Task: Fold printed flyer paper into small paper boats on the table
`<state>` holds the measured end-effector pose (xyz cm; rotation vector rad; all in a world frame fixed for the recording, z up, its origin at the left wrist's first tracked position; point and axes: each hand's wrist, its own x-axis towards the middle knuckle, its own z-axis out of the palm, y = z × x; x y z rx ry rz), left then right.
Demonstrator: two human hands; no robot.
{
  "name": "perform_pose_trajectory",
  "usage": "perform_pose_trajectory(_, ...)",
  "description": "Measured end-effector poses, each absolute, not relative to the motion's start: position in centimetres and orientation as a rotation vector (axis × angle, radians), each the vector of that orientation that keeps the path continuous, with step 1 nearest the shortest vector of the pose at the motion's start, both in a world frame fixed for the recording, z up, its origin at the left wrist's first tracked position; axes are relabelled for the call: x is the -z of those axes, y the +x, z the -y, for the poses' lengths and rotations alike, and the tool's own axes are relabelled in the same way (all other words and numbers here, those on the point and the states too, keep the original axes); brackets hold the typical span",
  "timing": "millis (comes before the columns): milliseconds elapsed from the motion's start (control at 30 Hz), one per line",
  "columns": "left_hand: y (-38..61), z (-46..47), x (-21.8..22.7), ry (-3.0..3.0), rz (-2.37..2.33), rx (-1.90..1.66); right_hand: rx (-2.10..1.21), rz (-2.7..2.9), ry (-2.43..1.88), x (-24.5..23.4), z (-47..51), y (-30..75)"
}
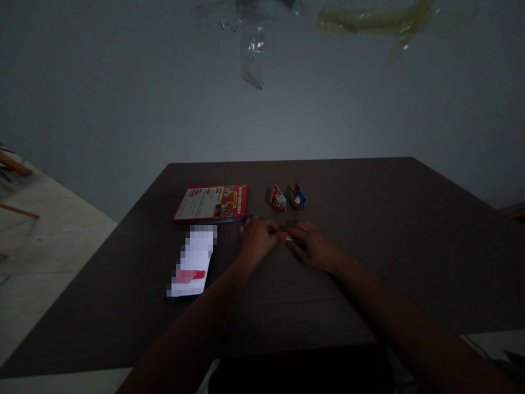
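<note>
A small red-and-white piece of folded paper (286, 238) is low over the table between my two hands, mostly covered by fingers. My left hand (258, 238) is closed, its thumb and forefinger pinching the left edge of the paper. From the other side, my right hand (315, 246) holds the same piece with its fingers curled round it. Just beyond the hands stand two small folded paper pieces: a red-and-white one (278, 199) and a blue, red and white one (298, 197). The dim light hides the finer folds.
Left of the folded pieces lies a red-edged book or pad (199, 203) with printed text and pictures. A lit phone (194, 262), its screen blurred out, lies nearer me. All rest on a dark brown table (410, 219) against a grey wall (353, 104) with tape scraps.
</note>
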<state>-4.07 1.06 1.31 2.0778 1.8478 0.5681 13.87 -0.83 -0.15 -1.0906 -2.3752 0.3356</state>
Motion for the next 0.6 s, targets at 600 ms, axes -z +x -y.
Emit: perform_pose_trajectory(600, -4.76, -1.28, -0.85, 2.194, -1.817, -0.619, -0.281, 2.39, -1.109, -0.09, 0.57, 13.33)
